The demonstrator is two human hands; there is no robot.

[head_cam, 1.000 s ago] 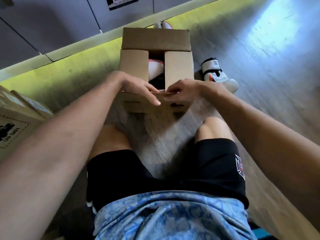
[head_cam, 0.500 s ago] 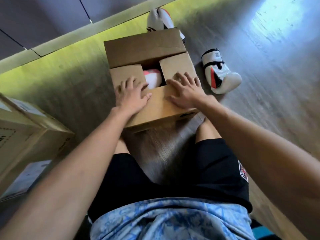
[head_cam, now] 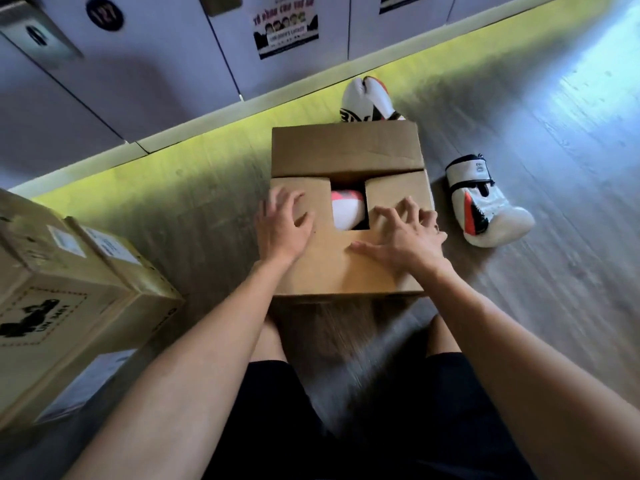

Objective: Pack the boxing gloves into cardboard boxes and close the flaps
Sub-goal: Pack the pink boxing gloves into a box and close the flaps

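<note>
Head view, centre of frame: box [head_cam: 346, 261] on the floor [head_cam: 554, 306], near flap folded down flat, both side flaps folded in, far flap [head_cam: 346, 148] partly raised at upper centre. Left hand [head_cam: 282, 225] laid palm-down on the left side flap, fingers [head_cam: 280, 199] spread wide and slightly curled, thumb resting at the seam with the near flap; nothing gripped. Right hand [head_cam: 403, 239] pressed on the near flap and right side flap, fingers [head_cam: 408, 209] splayed and arched with tips on the cardboard, thumb stretched left along the near flap; nothing gripped. Between the two side flaps, a gap showing a white and pink glove [head_cam: 348, 211] inside the box. At right of frame, second glove [head_cam: 485, 202] lying on the floor just beside the box, apart from it. At upper centre, third glove [head_cam: 367, 98] behind the far flap, partly hidden. At lower left, closed boxes [head_cam: 69, 306] with printed marks, well apart from the hands. Along the top, locker doors [head_cam: 156, 64] bearing a poster [head_cam: 285, 29].
</note>
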